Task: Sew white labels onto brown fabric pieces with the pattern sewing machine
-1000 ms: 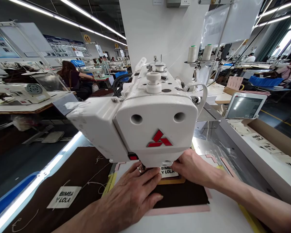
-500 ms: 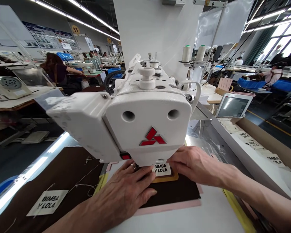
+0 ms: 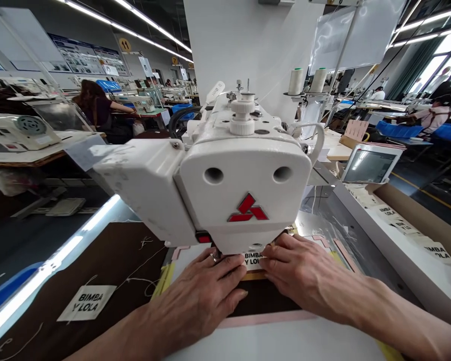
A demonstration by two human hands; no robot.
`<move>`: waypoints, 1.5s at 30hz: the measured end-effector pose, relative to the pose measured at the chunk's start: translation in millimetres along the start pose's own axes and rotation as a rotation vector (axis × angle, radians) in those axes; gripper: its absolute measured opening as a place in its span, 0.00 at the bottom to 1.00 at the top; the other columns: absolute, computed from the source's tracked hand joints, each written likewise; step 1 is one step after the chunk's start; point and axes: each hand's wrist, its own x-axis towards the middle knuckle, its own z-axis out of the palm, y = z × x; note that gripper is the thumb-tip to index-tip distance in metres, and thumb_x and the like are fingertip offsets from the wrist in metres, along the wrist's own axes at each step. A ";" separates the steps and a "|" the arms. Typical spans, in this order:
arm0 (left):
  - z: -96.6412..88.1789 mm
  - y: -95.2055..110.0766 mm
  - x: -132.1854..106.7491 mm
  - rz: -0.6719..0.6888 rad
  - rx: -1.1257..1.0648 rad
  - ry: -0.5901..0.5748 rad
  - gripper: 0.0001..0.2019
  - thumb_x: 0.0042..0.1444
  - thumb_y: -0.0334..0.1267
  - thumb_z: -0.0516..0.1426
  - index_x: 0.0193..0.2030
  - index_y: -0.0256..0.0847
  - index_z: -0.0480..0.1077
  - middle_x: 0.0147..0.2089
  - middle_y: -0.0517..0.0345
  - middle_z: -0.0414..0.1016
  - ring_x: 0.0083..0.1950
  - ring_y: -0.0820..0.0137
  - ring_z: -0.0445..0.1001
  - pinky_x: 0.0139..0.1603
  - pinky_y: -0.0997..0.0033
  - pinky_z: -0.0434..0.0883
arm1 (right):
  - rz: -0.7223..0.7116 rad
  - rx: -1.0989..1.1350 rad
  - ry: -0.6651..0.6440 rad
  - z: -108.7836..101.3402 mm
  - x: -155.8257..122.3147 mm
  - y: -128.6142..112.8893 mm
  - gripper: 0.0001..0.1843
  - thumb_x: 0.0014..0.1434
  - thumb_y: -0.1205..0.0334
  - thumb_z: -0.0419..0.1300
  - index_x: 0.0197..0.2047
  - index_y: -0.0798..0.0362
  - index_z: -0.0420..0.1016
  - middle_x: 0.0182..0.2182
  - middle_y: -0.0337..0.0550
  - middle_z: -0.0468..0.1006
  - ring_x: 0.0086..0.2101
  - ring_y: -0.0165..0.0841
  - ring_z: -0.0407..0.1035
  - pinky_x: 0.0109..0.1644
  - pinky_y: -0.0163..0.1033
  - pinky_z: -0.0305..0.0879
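Under the white sewing machine head point(image 3: 244, 195), a white cloth label point(image 3: 251, 261) printed "BIMBA Y LOLA" lies inside an orange-yellow frame point(image 3: 255, 276) on dark brown fabric point(image 3: 265, 299). My left hand point(image 3: 206, 293) lies flat with fingers stretched out, its fingertips at the label's left edge. From the other side, my right hand point(image 3: 304, 271) rests with slightly bent fingers over the label's right edge, covering part of the print. Both hands press down rather than grip. The machine head hides the needle area and some fingertips.
At left, another label point(image 3: 86, 303) lies on brown fabric point(image 3: 116, 265) among loose threads point(image 3: 139, 281). Several labels point(image 3: 406, 226) fill a long box point(image 3: 379, 240) at right, near a screen point(image 3: 372, 163). Thread cones point(image 3: 295, 81) stand behind. Other people work in the background.
My right hand has come inward and now covers the label's right edge. My left hand keeps its place by the label. The whole view has shifted slightly.
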 end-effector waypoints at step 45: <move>-1.6 -7.9 -4.4 0.041 -0.059 0.102 0.14 0.76 0.34 0.51 0.61 0.37 0.75 0.59 0.50 0.81 0.54 0.64 0.83 0.58 0.63 0.81 | 0.066 0.102 -0.135 17.6 0.7 -4.7 0.16 0.75 0.54 0.59 0.61 0.49 0.77 0.59 0.42 0.80 0.50 0.42 0.69 0.56 0.52 0.67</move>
